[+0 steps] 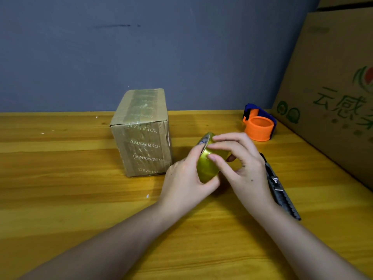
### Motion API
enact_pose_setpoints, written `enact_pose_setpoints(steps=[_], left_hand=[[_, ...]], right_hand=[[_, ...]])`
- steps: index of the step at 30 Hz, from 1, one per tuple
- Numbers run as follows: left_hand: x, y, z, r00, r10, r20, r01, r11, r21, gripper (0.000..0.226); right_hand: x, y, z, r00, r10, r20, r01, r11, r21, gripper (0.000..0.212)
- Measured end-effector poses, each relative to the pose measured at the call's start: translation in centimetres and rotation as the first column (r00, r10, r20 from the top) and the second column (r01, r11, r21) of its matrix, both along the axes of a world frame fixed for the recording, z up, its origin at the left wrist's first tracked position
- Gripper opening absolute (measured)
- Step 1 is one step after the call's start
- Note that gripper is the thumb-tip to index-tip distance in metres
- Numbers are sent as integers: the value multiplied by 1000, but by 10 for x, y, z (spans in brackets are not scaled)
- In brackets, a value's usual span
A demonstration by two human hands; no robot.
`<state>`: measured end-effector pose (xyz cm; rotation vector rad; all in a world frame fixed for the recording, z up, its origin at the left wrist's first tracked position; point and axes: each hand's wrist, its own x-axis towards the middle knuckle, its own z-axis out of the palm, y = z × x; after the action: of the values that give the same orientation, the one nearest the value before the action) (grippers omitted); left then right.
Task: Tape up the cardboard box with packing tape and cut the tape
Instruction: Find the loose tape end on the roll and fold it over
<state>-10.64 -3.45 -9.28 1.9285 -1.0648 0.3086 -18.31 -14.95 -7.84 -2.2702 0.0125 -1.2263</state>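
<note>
A: Wooden table [60,199], grey wall behind, big printed carton [331,93] leaning at the right edge. What's the step?

B: Looks like hunting for the loose end of the tape. Left hand [183,182] is wrapped around the tape roll [207,166], thumb at the near rim. Right hand [242,164] sits over the roll's far side, fingers curled, fingertips pressing on the yellow band. Both closed on the roll, roll held just above the table.

A: Tips for doing it well?

B: Turn the roll slowly with the left, drag a right fingernail across the band until it catches the edge. Lift one corner, peel straight, not at a slant, or it will likely split into a strip. Can't tell if the end is already found; too glossy.

A: Box?

B: Cardboard box [141,134] stands upright, just left of and behind the left hand, not touching it. Already has tape bands over top and front.

A: Cutting tool?

B: Utility knife [282,190] lies on the table just right of the right wrist. Orange-and-blue tape dispenser [258,124] sits farther back, empty, apart from both hands.
</note>
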Motion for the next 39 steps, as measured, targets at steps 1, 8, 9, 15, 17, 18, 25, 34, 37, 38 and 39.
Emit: enact_pose_setpoints(steps=[1, 8, 9, 15, 17, 18, 25, 34, 37, 38, 39], left_hand=[[0, 0, 0, 1000, -3, -3, 3, 1000, -1, 67], [2, 0, 1, 999, -31, -42, 31, 999, 8, 69], [1, 1, 1, 998, -36, -51, 36, 999, 4, 69], [2, 1, 0, 996, -49, -71, 50, 999, 21, 69], [3, 2, 0, 998, -49, -46, 51, 998, 35, 69], [3, 2, 0, 999, -46, -29, 47, 998, 47, 69], [2, 2, 1, 990, -5, 143, -6, 997, 71, 61], [3, 2, 1, 1000, -16, -12, 16, 1000, -22, 62], [0, 2, 1, 996, -53, -75, 48, 997, -67, 61], [0, 1, 1, 994, -62, -88, 56, 996, -72, 60], [0, 0, 1, 992, -70, -102, 62, 995, -79, 60]], right_hand=[[0, 0, 0, 1000, 5, -3, -5, 1000, 20, 15], [1, 0, 1, 1000, 14, -3, -14, 998, 53, 9], [1, 1, 0, 1000, 15, 9, -15, 999, 50, 9], [-1, -3, 5, 1000, 10, -15, -8, 995, 99, 20], [-3, -4, 6, 1000, -5, -26, 6, 1000, 23, 15], [-3, -5, 7, 1000, -15, -27, 16, 1000, 11, 14], [-5, -10, 9, 993, -121, -7, 117, 976, -185, 16], [-2, 1, 6, 987, -159, 29, 157, 898, -411, 10], [-3, 3, 8, 989, -139, 55, 149, 881, -449, 8], [-4, 3, 9, 989, -140, 53, 149, 889, -432, 9], [-4, 3, 10, 989, -139, 45, 145, 902, -407, 11]])
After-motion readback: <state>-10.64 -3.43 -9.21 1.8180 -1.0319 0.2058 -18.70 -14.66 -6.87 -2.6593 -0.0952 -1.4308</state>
